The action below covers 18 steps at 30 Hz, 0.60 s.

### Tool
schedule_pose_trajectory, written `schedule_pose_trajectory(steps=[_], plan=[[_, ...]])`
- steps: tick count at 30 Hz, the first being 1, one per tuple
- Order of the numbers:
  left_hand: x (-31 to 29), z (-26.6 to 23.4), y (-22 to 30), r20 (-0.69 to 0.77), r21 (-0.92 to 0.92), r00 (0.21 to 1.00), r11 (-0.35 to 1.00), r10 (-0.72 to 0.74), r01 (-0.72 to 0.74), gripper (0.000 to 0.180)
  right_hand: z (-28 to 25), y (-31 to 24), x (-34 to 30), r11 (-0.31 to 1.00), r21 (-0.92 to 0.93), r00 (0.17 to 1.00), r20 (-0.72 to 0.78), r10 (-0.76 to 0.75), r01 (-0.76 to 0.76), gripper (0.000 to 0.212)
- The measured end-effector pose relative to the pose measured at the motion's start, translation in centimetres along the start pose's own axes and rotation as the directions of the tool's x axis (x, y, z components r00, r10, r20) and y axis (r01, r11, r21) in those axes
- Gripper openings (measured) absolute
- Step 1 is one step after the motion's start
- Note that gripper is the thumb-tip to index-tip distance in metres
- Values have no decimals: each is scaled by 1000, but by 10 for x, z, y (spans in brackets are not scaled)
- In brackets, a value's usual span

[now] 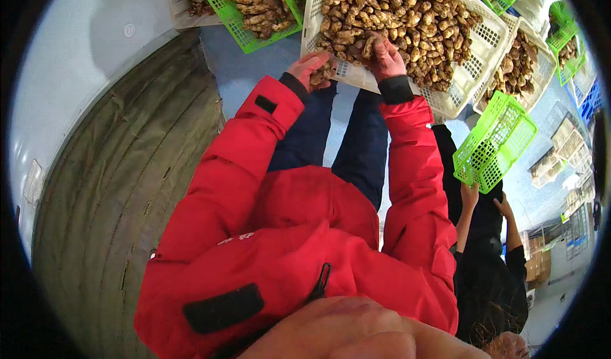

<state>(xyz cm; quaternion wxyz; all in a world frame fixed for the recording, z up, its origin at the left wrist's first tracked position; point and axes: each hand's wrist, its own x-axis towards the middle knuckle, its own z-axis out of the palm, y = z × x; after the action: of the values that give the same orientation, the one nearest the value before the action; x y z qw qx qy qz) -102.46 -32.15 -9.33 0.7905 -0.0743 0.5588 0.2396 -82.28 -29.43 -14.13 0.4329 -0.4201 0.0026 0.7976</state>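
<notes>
A large white slatted crate (310, 15) in front of me holds a heap of lumpy brown-and-cream pieces (398, 12); whether they are mushrooms or tubers I cannot tell. At the crate's near left corner, my left hand (310, 68) is closed around a few brown lumpy pieces (324, 74). My right hand (387, 56) is over the crate's near edge, its fingers pinching one brown lumpy piece (368, 47) above the heap. Both hands are apart from each other.
A green basket (249, 43) with longer brown pieces stands left of the crate. Another white crate (541, 72) stands to the right. A person in black holds a green basket (496, 142) at my right. A dark quilted cover (121, 200) lies on the left.
</notes>
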Motion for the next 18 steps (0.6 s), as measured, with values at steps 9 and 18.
schedule_pose_trajectory(steps=[9, 18], plan=[[3, 25, 7, 41, 44, 998, 998, 44, -46, 38, 63, -28, -38, 448, -894, 993, -33, -113, 21, 33], [2, 20, 15, 127, -22, 985, 993, 118, -116, 41, 88, 12, -53, 212, -917, 905, 257, -338, 339, 50]])
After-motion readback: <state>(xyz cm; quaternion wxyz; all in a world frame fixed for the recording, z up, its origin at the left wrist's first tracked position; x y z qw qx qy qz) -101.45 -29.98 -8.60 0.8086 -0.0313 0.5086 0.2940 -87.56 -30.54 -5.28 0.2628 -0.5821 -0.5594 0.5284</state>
